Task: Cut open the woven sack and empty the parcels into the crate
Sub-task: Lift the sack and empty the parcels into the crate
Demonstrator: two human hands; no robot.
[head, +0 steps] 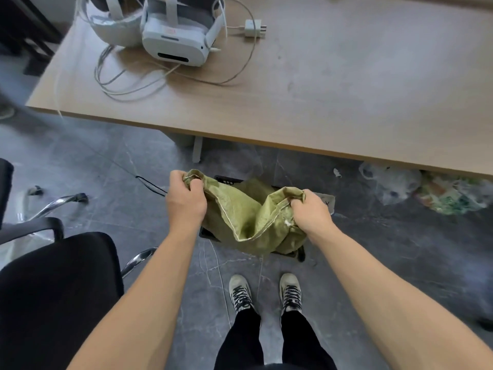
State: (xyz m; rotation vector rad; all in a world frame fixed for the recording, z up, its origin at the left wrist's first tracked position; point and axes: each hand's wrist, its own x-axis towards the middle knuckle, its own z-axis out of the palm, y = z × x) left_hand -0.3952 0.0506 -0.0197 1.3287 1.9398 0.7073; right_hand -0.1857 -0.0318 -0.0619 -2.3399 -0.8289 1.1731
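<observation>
A green woven sack (248, 212) hangs limp between my two hands over a black crate (300, 254) on the floor. My left hand (185, 200) grips the sack's left edge in a fist. My right hand (310, 210) grips its right edge, fingers curled round the bunched fabric. The sack covers most of the crate, so only the crate's dark rim shows at the front and back. No parcels are visible; the crate's inside is hidden by the sack.
A wooden table (320, 89) stands just beyond the crate, carrying two white headsets (173, 33), cables and a charger (253, 28). A black office chair (53, 289) is at my left. Plastic bags (426, 188) lie under the table at right. My feet (266, 292) stand before the crate.
</observation>
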